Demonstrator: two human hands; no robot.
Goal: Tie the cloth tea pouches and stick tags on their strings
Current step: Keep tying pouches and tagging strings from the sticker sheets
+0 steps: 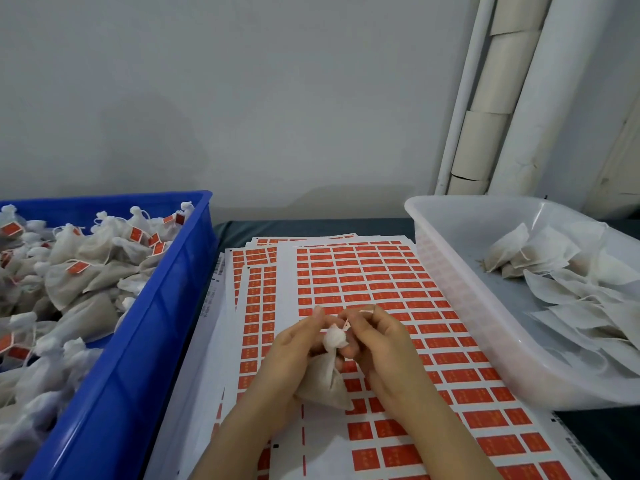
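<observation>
A person is holding one cloth pouch [323,382] up over the middle of a fanned stack of sticker sheets [381,289], whose rows of red tags are covering most of the dark table [311,226]. The left hand [294,344] is curling round the pouch from its left side, thumb and fingers closing in on the gathered neck, while the filled body is hanging below the fingers and lying against the palm and wrist. The puffed white tuft of the pouch's mouth is sticking out between the two hands, touching the fingertips of both. The right hand [381,341] is coming in from the right with its fingers tightly bent, pinching the thin string [325,330] right at the tuft; just where the string is running between the fingertips is too small to tell. To the left, a blue crate [145,341] is sitting beside the sheets, heaped with tied pouches [79,271], many of them carrying red tags on their strings. To the right, a translucent tub [467,306] is holding flat, open-topped pouches [554,271] piled toward its far side. Behind the tub, white pipes [526,98] are rising along the grey wall.
</observation>
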